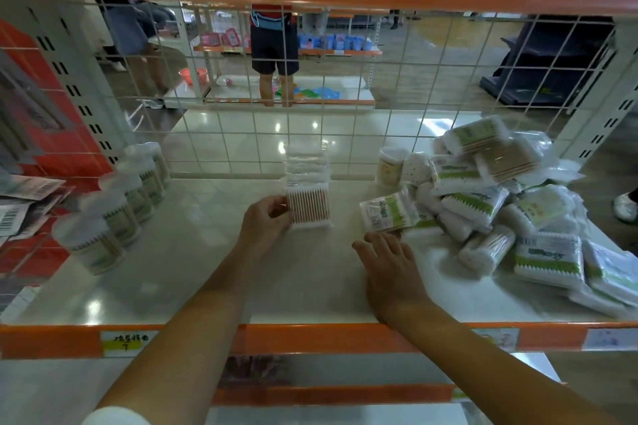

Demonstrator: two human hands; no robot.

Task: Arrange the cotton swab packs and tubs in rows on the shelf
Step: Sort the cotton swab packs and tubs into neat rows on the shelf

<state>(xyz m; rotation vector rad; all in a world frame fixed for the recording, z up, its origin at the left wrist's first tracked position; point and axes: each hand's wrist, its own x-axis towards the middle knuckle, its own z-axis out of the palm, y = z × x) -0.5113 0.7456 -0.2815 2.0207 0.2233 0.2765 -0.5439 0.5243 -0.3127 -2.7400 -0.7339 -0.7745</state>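
Note:
On the white shelf (pixel 179 290) a row of upright clear swab packs (pixel 307 166) runs back toward the wire grid. My left hand (pixel 267 219) grips the front pack of that row (pixel 309 205), which shows wooden sticks. My right hand (pixel 388 267) lies flat on the shelf, its fingertips touching a green-labelled pack (pixel 388 210) at the edge of a loose pile of packs and tubs (pixel 511 207). A diagonal row of several round tubs (pixel 114 214) with white lids stands at the left.
A wire grid back panel (pixel 345 121) closes the shelf behind the rows. An orange shelf edge (pixel 310 338) with price labels runs along the front. Red packaging (pixel 38 121) and barcoded papers lie beyond the left upright. People stand in the aisle behind the grid.

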